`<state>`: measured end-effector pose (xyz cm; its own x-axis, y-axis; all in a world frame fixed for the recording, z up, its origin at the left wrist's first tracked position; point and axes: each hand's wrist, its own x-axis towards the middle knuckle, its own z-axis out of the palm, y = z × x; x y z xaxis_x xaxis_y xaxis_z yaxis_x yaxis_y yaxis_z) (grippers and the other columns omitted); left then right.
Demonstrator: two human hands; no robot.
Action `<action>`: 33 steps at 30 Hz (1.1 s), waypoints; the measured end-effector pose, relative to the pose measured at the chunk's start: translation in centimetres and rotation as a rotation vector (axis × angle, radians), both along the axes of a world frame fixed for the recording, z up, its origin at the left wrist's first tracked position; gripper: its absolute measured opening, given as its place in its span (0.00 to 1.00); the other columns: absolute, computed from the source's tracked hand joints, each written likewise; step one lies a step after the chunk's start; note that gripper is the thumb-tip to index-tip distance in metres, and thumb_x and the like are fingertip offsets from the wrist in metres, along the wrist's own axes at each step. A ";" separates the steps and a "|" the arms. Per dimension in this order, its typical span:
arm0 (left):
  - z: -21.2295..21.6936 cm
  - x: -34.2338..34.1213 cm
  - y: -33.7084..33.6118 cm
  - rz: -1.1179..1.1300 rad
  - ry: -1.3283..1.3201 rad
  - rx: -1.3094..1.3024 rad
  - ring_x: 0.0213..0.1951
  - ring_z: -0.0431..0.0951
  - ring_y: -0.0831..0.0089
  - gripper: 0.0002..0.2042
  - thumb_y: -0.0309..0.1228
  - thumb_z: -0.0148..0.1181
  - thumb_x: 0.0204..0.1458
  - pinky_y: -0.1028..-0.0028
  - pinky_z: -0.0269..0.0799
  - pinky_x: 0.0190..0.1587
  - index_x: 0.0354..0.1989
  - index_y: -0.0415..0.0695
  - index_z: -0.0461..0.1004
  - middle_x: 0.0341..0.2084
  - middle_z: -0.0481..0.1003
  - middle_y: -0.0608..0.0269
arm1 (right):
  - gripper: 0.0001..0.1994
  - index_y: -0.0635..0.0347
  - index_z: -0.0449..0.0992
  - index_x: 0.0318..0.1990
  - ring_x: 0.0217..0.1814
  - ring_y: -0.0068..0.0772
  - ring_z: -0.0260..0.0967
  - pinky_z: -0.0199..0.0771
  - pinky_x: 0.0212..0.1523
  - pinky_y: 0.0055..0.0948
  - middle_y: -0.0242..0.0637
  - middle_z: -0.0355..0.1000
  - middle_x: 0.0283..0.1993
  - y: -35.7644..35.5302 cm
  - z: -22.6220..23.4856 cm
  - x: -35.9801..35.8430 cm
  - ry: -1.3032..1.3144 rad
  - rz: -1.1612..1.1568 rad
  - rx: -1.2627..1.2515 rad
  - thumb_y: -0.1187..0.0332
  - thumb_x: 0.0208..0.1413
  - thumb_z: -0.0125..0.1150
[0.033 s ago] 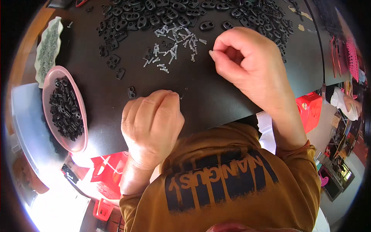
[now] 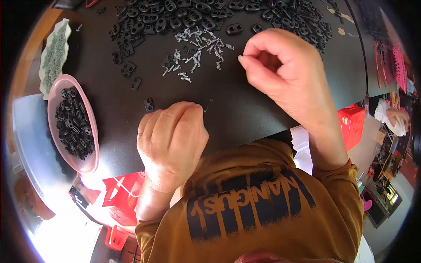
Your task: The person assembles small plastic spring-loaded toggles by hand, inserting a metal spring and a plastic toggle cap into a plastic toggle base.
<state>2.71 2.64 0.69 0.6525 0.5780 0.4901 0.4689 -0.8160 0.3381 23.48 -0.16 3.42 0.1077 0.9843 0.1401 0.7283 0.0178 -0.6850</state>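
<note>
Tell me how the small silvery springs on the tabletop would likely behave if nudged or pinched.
The springs look small and finely coiled, so each is probably very light. Their narrow, roundish coils lie on their sides, so they may roll when nudged across the smooth-looking tabletop. Several lie crossed in a loose heap, so pushing one could shift its neighbours.

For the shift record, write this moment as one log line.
left hand: curled, grip hidden | right hand: curled, right of springs | pink bowl: holds black parts

Free tabletop (image 2: 239, 111) runs between left hand (image 2: 172, 136) and right hand (image 2: 302, 68) — springs (image 2: 198, 56) crowd beyond.
</note>
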 end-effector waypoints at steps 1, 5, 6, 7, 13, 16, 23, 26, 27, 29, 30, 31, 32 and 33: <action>0.0 0.0 -0.1 0.004 -0.003 -0.002 0.21 0.70 0.70 0.13 0.16 0.59 0.33 0.73 0.64 0.24 0.30 0.42 0.71 0.27 0.72 0.64 | 0.03 0.63 0.71 0.29 0.23 0.18 0.61 0.60 0.24 0.18 0.28 0.65 0.24 0.0 0.6 0.0 0.196 -0.022 -0.018 0.79 0.47 0.58; -0.1 -0.2 -0.1 0.008 -0.050 -0.054 0.21 0.70 0.68 0.12 0.17 0.60 0.34 0.72 0.65 0.24 0.31 0.42 0.72 0.26 0.72 0.64 | 0.02 0.66 0.71 0.30 0.27 0.15 0.61 0.59 0.28 0.14 0.29 0.66 0.27 -0.5 3.3 -0.7 0.235 -0.033 0.215 0.80 0.47 0.57; -0.2 -0.2 -0.1 0.009 -0.059 -0.066 0.22 0.71 0.68 0.12 0.17 0.60 0.34 0.72 0.65 0.25 0.31 0.41 0.72 0.27 0.72 0.64 | 0.02 0.66 0.71 0.30 0.27 0.15 0.61 0.59 0.28 0.14 0.29 0.66 0.27 -0.6 3.2 -0.5 0.233 -0.033 0.214 0.80 0.47 0.57; -0.2 -0.3 -0.1 0.009 -0.061 -0.068 0.22 0.71 0.68 0.12 0.17 0.60 0.34 0.72 0.65 0.25 0.31 0.41 0.72 0.27 0.72 0.64 | 0.03 0.66 0.71 0.31 0.27 0.15 0.61 0.60 0.28 0.15 0.29 0.66 0.27 -0.7 3.0 -0.2 0.193 -0.011 0.198 0.81 0.47 0.57; 0.0 -0.3 -0.4 0.026 -0.074 -0.104 0.24 0.73 0.67 0.12 0.17 0.61 0.35 0.72 0.69 0.27 0.31 0.40 0.73 0.28 0.75 0.61 | 0.09 0.64 0.73 0.37 0.26 0.16 0.62 0.62 0.28 0.16 0.29 0.66 0.27 -2.0 0.2 1.0 0.052 -0.086 0.141 0.82 0.47 0.57; 0.0 -0.1 -0.4 0.032 -0.100 -0.114 0.23 0.74 0.67 0.12 0.16 0.61 0.34 0.72 0.69 0.26 0.31 0.40 0.73 0.27 0.75 0.60 | 0.09 0.64 0.73 0.37 0.26 0.17 0.61 0.62 0.27 0.16 0.30 0.65 0.27 -2.2 -0.1 1.1 0.087 -0.111 0.117 0.82 0.46 0.57; 0.0 0.4 -0.7 0.031 -0.112 -0.145 0.22 0.73 0.66 0.12 0.16 0.61 0.34 0.72 0.69 0.24 0.30 0.40 0.73 0.26 0.75 0.60 | 0.12 0.59 0.74 0.39 0.25 0.28 0.65 0.65 0.26 0.24 0.35 0.65 0.27 -1.2 -0.5 0.4 -0.088 -0.018 0.071 0.78 0.45 0.61; 0.1 0.5 -0.7 0.045 -0.097 -0.165 0.21 0.73 0.65 0.11 0.16 0.61 0.33 0.71 0.69 0.24 0.28 0.40 0.72 0.25 0.74 0.60 | 0.12 0.58 0.74 0.39 0.27 0.34 0.66 0.66 0.27 0.27 0.36 0.67 0.29 -0.2 -1.3 0.8 -0.261 0.107 0.111 0.78 0.44 0.62; 0.1 0.5 -0.7 0.056 -0.091 -0.174 0.21 0.73 0.65 0.11 0.16 0.61 0.33 0.71 0.68 0.24 0.28 0.41 0.72 0.25 0.74 0.60 | 0.12 0.58 0.74 0.39 0.27 0.34 0.66 0.66 0.27 0.27 0.36 0.67 0.29 -0.1 -1.4 0.9 -0.260 0.110 0.111 0.78 0.44 0.62; 0.2 0.5 -0.6 0.047 -0.090 -0.168 0.21 0.73 0.65 0.11 0.16 0.61 0.33 0.71 0.68 0.24 0.28 0.41 0.72 0.25 0.74 0.61 | 0.11 0.59 0.74 0.37 0.29 0.38 0.67 0.67 0.28 0.30 0.37 0.67 0.30 0.0 -1.6 1.0 -0.256 0.118 0.139 0.77 0.44 0.62; 0.2 0.5 -0.6 0.036 -0.090 -0.163 0.21 0.73 0.66 0.11 0.16 0.61 0.33 0.72 0.68 0.24 0.28 0.41 0.72 0.25 0.74 0.61 | 0.11 0.59 0.74 0.37 0.29 0.38 0.67 0.67 0.28 0.30 0.37 0.67 0.30 0.1 -1.7 1.0 -0.257 0.120 0.137 0.77 0.44 0.62; 0.2 0.5 -0.5 0.037 -0.091 -0.165 0.21 0.73 0.66 0.11 0.16 0.61 0.33 0.72 0.68 0.24 0.28 0.41 0.72 0.25 0.74 0.61 | 0.09 0.59 0.73 0.36 0.29 0.38 0.67 0.67 0.28 0.30 0.37 0.67 0.30 0.2 -1.8 1.0 -0.256 0.115 0.161 0.77 0.44 0.62; 0.1 0.5 -0.4 0.028 -0.094 -0.157 0.21 0.72 0.66 0.11 0.17 0.60 0.33 0.72 0.67 0.24 0.28 0.41 0.72 0.25 0.74 0.61 | 0.08 0.59 0.73 0.34 0.28 0.38 0.67 0.66 0.28 0.30 0.37 0.67 0.31 0.2 -1.9 1.0 -0.253 0.108 0.184 0.77 0.44 0.61; 0.1 0.5 -0.3 0.019 -0.098 -0.148 0.21 0.72 0.66 0.10 0.17 0.60 0.33 0.72 0.67 0.24 0.28 0.41 0.72 0.24 0.74 0.61 | 0.08 0.59 0.73 0.34 0.28 0.38 0.67 0.66 0.28 0.30 0.37 0.67 0.31 0.3 -1.9 0.9 -0.253 0.108 0.182 0.77 0.44 0.61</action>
<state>3.25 2.30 0.79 0.5942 0.6603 0.4592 0.4423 -0.7452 0.4991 24.38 0.09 1.55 -0.0565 0.9445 0.3237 0.8624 0.2095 -0.4609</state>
